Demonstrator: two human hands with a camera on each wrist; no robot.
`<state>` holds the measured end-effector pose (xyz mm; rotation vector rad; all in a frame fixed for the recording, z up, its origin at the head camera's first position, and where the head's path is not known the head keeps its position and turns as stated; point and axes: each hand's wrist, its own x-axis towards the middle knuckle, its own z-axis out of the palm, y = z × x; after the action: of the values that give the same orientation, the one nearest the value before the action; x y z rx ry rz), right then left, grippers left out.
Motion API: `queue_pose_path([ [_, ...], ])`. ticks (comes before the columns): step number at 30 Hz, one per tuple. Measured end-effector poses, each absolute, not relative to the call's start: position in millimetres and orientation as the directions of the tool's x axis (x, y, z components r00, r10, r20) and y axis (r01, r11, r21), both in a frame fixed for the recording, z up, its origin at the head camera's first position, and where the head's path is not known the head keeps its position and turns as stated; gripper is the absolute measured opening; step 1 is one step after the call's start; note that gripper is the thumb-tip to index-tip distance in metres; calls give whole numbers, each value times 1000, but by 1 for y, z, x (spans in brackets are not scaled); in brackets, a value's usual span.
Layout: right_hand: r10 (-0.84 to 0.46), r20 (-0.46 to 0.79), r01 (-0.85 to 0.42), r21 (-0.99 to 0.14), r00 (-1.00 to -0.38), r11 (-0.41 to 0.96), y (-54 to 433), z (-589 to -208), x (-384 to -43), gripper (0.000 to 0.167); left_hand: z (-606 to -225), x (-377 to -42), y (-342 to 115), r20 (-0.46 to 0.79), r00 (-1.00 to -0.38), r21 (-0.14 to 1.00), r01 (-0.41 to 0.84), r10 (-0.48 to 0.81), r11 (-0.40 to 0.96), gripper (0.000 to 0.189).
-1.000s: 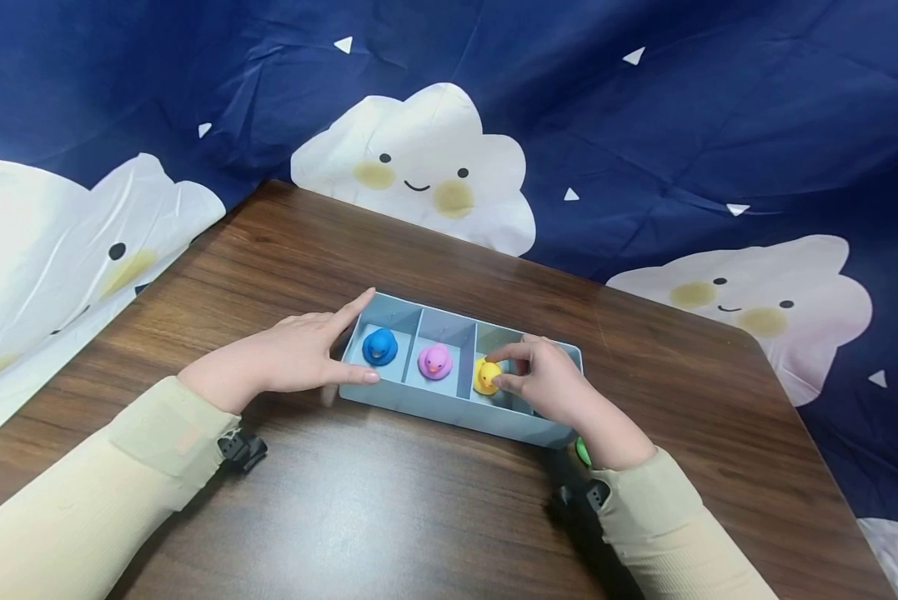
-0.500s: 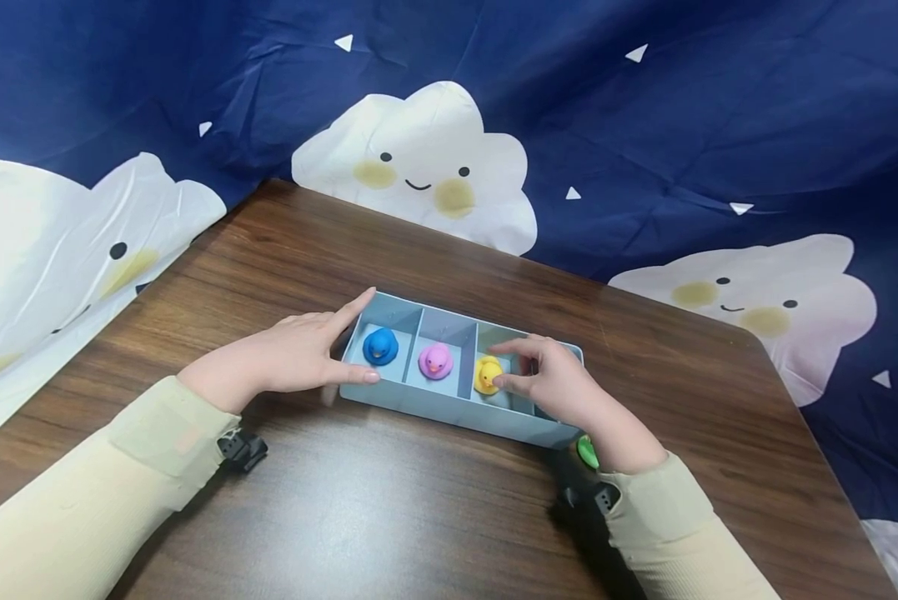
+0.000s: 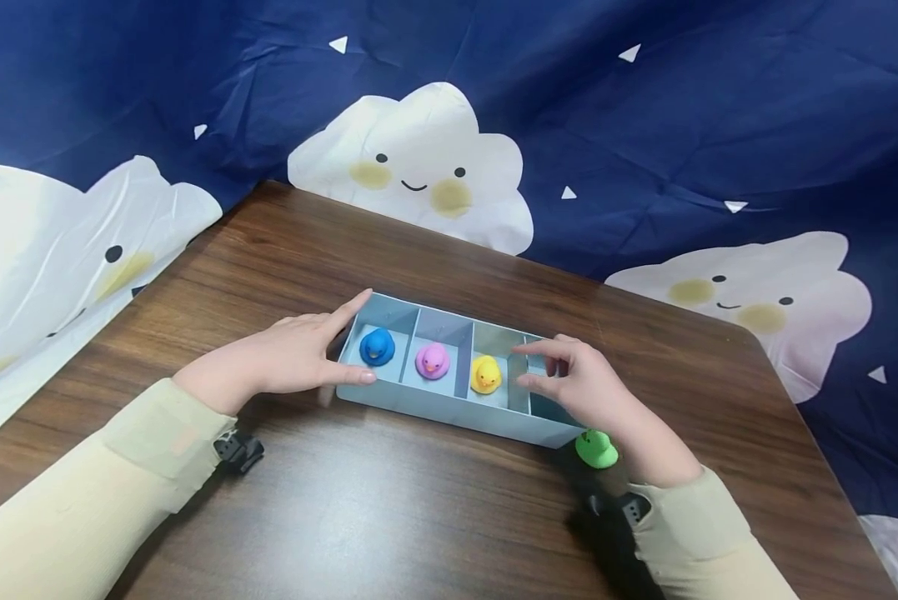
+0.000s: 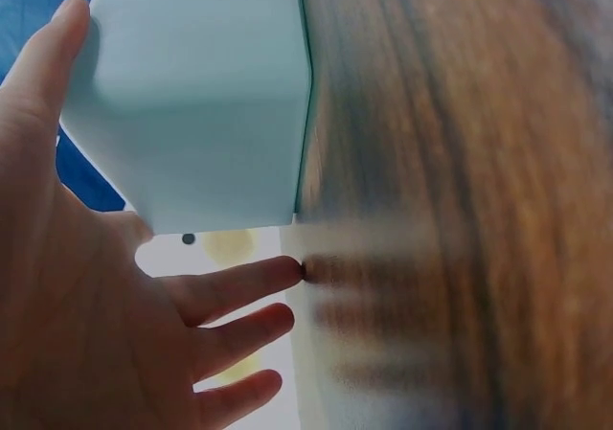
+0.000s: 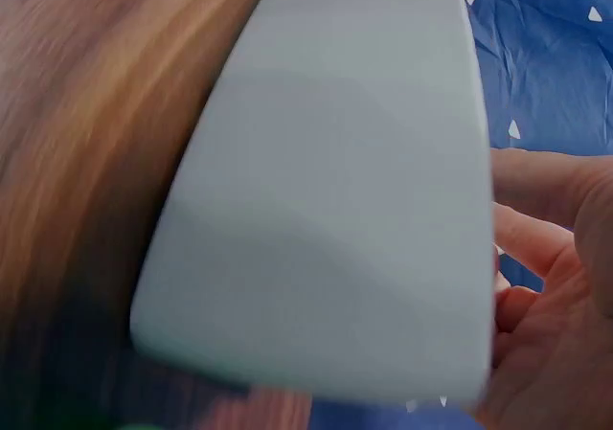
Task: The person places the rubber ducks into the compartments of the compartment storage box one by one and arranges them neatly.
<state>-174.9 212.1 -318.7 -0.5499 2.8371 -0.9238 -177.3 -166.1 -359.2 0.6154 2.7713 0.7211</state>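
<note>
A light blue divided box (image 3: 433,408) sits on the table with toy ducks in its compartments. From left to right lie a blue duck (image 3: 377,347), a pink duck (image 3: 433,360) and a yellow duck (image 3: 486,374). My left hand (image 3: 291,354) holds the box's left end between thumb and index finger; in the left wrist view its other fingers spread past the box. My right hand (image 3: 579,379) is over the rightmost compartment, thumb and index finger parted with nothing between them. Below that wrist, a green duck (image 3: 596,449) is on the table by the box's right end.
The brown wooden table (image 3: 358,508) extends around the box on all sides. Behind it hangs a dark blue curtain (image 3: 569,100) printed with smiling white clouds.
My right hand has let go of the yellow duck and moved right, away from it. More of the green duck now shows. My left hand has stayed at the box's end.
</note>
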Motion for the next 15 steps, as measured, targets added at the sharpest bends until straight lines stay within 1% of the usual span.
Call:
queue_pose_path([
  [4,-316,-10,-247,-599,-949,762,228,-313,-170,38,-359,-178,-165,-100,-890,504,339,444,794,112],
  [15,-313,64,-297,-536,-948,790,260,-309,-165,33,-357,-177,-165,-106,-891,505,334,441,796,111],
])
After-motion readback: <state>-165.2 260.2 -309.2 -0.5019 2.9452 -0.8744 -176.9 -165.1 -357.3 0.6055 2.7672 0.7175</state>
